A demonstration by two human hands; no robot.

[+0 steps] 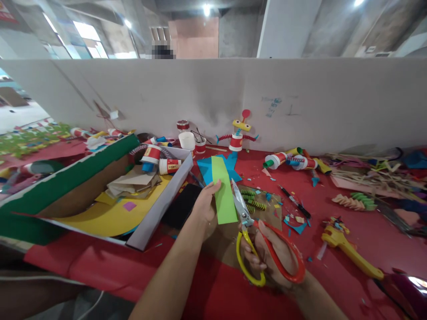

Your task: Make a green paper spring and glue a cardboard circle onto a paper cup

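My left hand (207,202) pinches a light green paper strip (225,200) by its left edge, thumb on the front face. The strip stands nearly upright over a blue paper piece (205,166). In my right hand (275,255) is a pair of scissors (244,214) with one yellow and one red handle loop. Their blades point up and lie just right of the strip; whether they touch it I cannot tell. Behind the blades, folded green paper springs (255,202) lie on a brown board (275,213).
On the left stands an open box (151,218) with paper sheets and cup figures. A paper-cup figure (236,142) stands by the grey partition (150,98). At right lie a black pen-like tool (295,202), a yellow glue gun (350,253), paper scraps and a pile of thin sticks (360,171).
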